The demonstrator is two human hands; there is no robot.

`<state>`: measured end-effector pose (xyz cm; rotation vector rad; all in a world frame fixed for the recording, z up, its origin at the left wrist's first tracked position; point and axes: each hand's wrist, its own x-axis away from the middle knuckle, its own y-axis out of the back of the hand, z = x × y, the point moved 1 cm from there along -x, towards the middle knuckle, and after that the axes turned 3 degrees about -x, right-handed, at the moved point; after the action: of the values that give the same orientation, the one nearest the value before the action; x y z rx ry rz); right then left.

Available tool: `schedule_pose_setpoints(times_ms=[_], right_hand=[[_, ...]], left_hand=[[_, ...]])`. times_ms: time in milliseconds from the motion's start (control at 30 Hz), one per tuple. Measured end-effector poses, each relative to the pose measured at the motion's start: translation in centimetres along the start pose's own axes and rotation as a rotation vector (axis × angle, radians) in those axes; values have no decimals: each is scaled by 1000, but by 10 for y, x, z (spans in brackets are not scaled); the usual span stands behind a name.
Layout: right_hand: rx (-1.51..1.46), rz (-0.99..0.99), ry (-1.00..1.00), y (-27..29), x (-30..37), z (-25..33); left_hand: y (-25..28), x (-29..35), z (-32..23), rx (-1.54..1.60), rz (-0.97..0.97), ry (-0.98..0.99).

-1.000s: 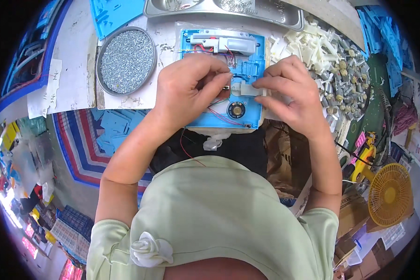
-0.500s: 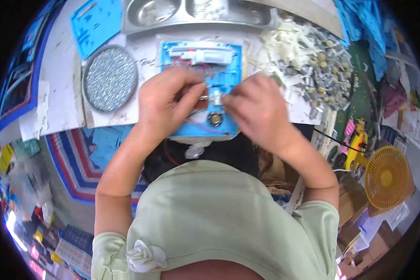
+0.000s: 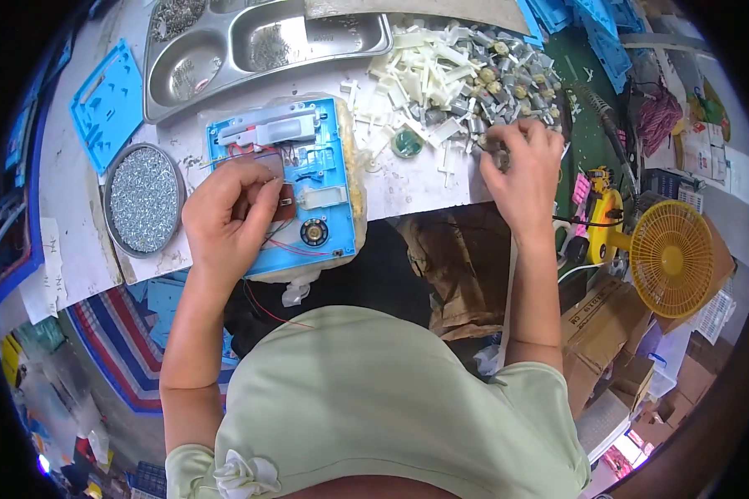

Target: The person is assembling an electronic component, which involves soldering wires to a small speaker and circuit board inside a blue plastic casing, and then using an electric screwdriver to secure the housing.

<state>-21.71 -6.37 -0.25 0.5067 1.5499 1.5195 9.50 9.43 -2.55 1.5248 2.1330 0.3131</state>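
A blue plastic housing [image 3: 331,158] lies open on a padded, plastic-wrapped base in front of me, with wires, a white block [image 3: 323,197] and a round speaker [image 3: 314,233] inside. Over its left side, my left hand [image 3: 229,208] is closed, thumb against bent fingers, beside a small brown board [image 3: 287,202]. What its fingertips pinch is hidden. At the near edge of a heap of small silver motors [image 3: 520,83], my right hand [image 3: 524,166] curls its thumb and fingers around a small motor [image 3: 499,158], partly covered by the fingers.
White plastic parts [image 3: 420,66] are heaped beside the motors, near a round green piece [image 3: 406,143]. To the left sit a round dish of screws [image 3: 144,200] and a blue panel [image 3: 108,108]. A metal compartment tray [image 3: 225,91] stands behind. A yellow fan [image 3: 672,259] is at right.
My right hand has left the housing and moved right to the motor heap. My left hand stays over the housing. The view has shifted, so the table appears further left.
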Motion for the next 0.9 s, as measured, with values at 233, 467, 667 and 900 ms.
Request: schedule_pose_setpoints(times_ms=[233,467,667,900], right_hand=[[-101,36,11,-6,-1,-11],[-95,67,12,-4,0,-12],[-340,-18,151,15,-5,18],[-814,119,328,30,-15,57]], left_hand=[[-2,-5,-9,13,-17,-17],[-4,-36,-67,-129,156,-283],[-44,-60,-76,30,257,-216],[-43,-88,-72,95,826,-46]])
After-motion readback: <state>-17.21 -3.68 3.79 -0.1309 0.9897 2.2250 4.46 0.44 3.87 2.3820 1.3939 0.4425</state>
